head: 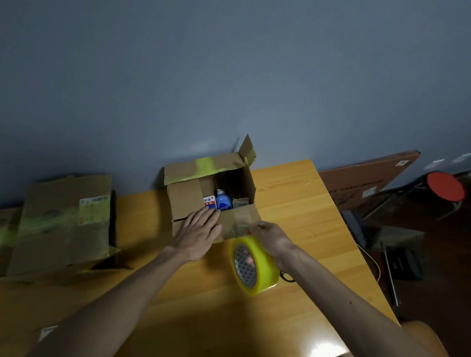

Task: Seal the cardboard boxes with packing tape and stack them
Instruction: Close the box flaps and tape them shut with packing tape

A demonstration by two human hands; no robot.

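An open cardboard box [186, 197] stands at the table's far middle, its far flaps up with old yellow tape on them. Inside show a white carton and a blue bottle [223, 200]. My left hand [196, 231] lies flat with straight fingers on the near left flap, pressing it down. My right hand [267, 235] pinches the free end of tape against the box's near side. The yellow tape roll [254, 264] hangs around my right wrist, just in front of the box.
A taped cardboard box [64, 222] sits at the left on the wooden table [298, 210]. Right of the table are a flat brown carton [365, 177] leaning on the wall, a red-seated stool [445, 186] and a brush [354, 224].
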